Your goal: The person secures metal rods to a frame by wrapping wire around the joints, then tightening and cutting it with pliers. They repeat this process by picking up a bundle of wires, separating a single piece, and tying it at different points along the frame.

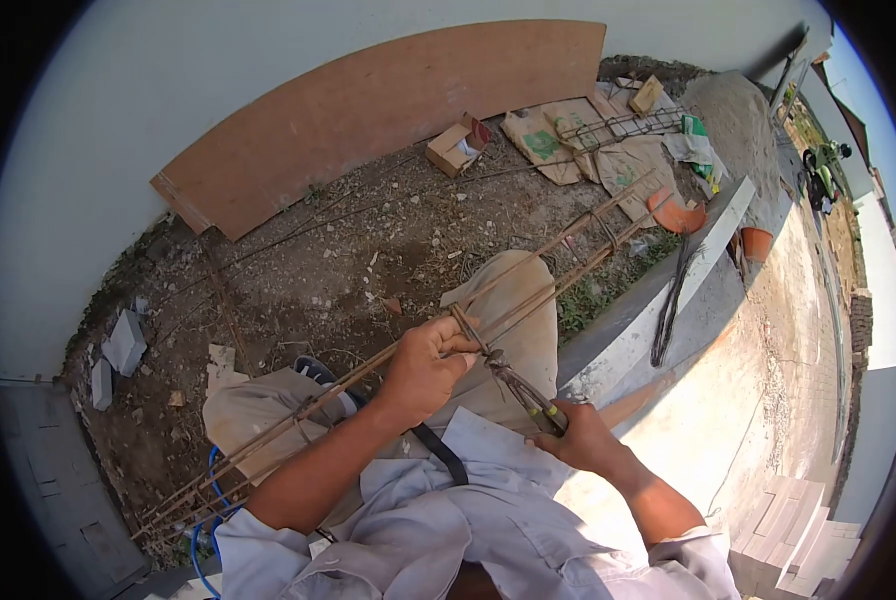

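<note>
Across my lap lies a long cage of thin rebar (353, 378), running from lower left to upper right, with square stirrups (306, 428) around the bars. My left hand (426, 368) is closed around the bars beside a stirrup, fingers pinched near the joint. The handles of a pair of pincers (516, 385) with yellow-green marks are in my right hand (580, 438). Their jaws are at the cage, just right of my left fingertips. Whether a wire is between the jaws is too small to tell.
A bundle of dark tie wire (670, 305) hangs over the concrete ledge (628, 335) at right, near an orange curved piece (676, 214). A plywood sheet (388, 110) leans on the wall. Beyond my knees are a cardboard box (458, 146) and paper sacks (548, 143).
</note>
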